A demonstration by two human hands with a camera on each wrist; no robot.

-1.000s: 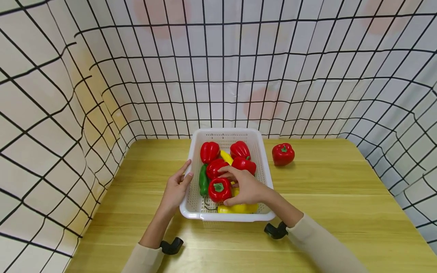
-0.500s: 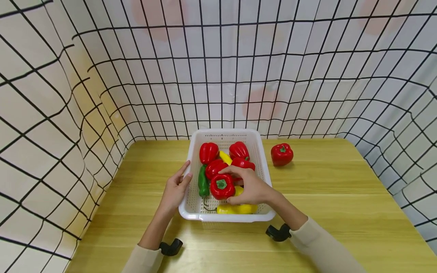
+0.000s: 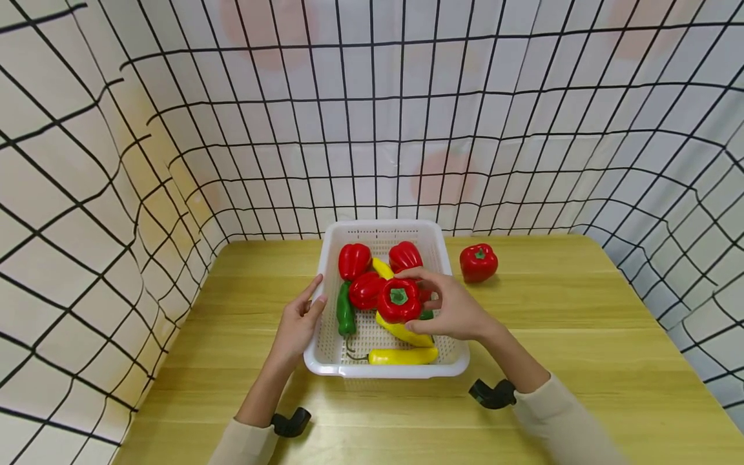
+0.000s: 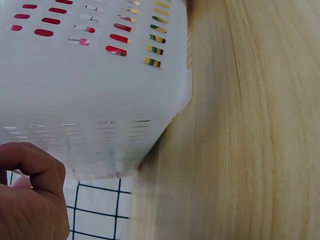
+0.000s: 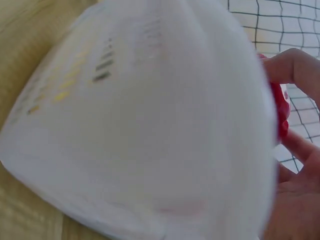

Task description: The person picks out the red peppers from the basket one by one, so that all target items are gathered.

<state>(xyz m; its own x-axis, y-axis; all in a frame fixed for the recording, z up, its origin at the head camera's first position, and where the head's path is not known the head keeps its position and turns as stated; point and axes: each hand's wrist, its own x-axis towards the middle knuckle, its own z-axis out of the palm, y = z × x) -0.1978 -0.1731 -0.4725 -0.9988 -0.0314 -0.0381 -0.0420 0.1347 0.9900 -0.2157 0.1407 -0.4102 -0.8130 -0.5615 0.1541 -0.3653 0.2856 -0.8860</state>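
Since the frame half a second earlier, the right hand [image 3: 450, 311] and the red pepper [image 3: 395, 311] it carried had shifted rightward and a little away from the person, uncovering more of the curved yellow pepper [image 3: 401, 329] below. The basket [image 3: 372, 371] and the left hand [image 3: 298, 326] had kept their places.

The fingers of the right hand gripped the pepper from its right side, thumb nearer the person, stem facing the camera. The pepper was over the right half of the basket; in the right wrist view part of it showed past the rim, so it was probably raised. The left hand lay at the basket's left rim, fingers bent — whether they truly gripped it, I could not tell.

A slip looked the likeliest trouble: the pepper was round and glossy and held from one side, so a loose pinch could let it roll back among the others. Carried too low, it could catch the right rim and drag the basket, particularly if the left hand was barely bracing it. Farther right, a second red pepper [image 3: 479, 263] stood on the table [image 3: 581, 361] and might be knocked by a wide swing.
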